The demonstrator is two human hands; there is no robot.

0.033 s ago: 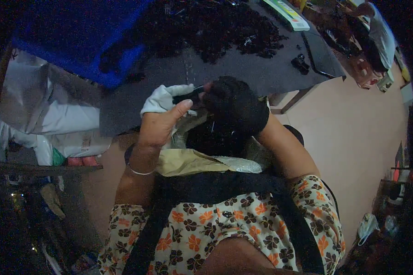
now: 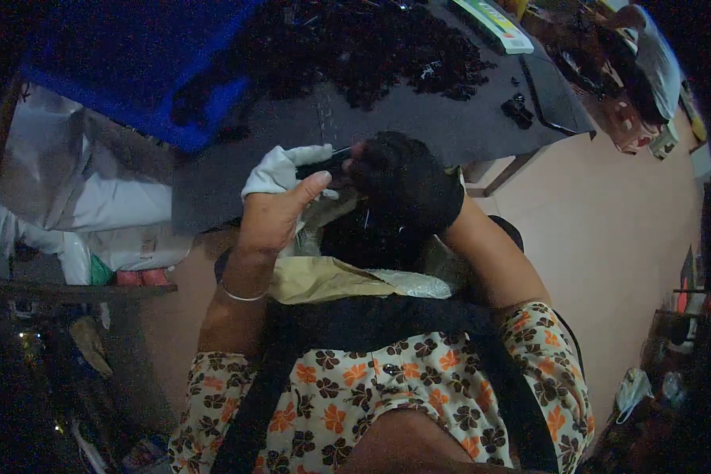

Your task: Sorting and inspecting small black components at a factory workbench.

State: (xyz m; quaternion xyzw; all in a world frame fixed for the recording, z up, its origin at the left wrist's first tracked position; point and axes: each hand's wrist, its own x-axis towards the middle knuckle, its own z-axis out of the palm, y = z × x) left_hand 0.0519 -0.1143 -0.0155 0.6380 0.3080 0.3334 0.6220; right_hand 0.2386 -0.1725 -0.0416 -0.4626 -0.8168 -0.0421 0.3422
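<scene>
Black fabric covers the right hand [image 2: 407,186], which is closed in a pinch on a small dark part [image 2: 324,164]; the part itself is too small and dark to identify. The left hand [image 2: 280,205], with white cloth over its fingers, pinches the same part from the other side. Both hands are at the near edge of the grey worktop [image 2: 450,126]. Behind the hands lies a dark pile [image 2: 371,47], blurred. To the right of the worktop, bare floor [image 2: 608,229] is open.

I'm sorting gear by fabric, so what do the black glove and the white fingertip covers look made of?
The black glove on the right hand looks like matte knitted fabric: dull, soft outline, no shine. The white fingertip covers on the left hand look like thin cotton cloth, wrinkled and unglossy, though that is uncertain.
</scene>
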